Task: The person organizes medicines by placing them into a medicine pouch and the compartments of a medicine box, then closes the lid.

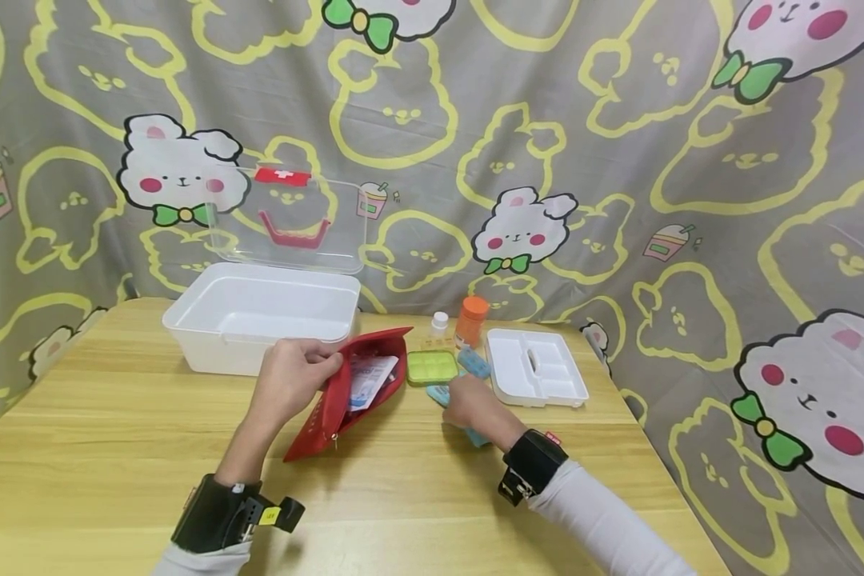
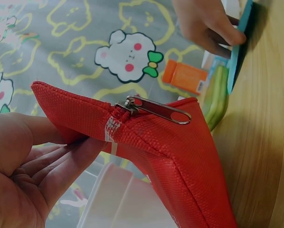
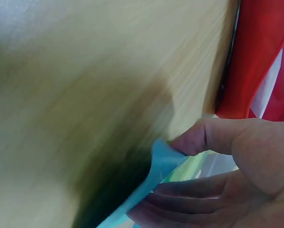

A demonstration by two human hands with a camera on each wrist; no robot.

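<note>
My left hand (image 1: 294,380) grips the upper edge of a red zippered pouch (image 1: 340,392), its thumb and fingers on either side of the fabric. The pouch gapes, and white printed packets (image 1: 371,381) show inside. A metal zipper pull (image 2: 163,110) hangs at the corner near the hand in the left wrist view. To the right of the pouch, my right hand (image 1: 475,406) pinches a thin, flat light-blue packet (image 3: 132,198) between thumb and fingers, tilted close over the table. The hand hides part of this packet in the head view.
A white box (image 1: 223,352) with its clear lid (image 1: 295,228) raised stands at back left. Behind the hands are a green pill case (image 1: 432,368), a small white-capped bottle (image 1: 439,326), an orange bottle (image 1: 470,324), a blue item (image 1: 474,362) and a white divided tray (image 1: 562,364).
</note>
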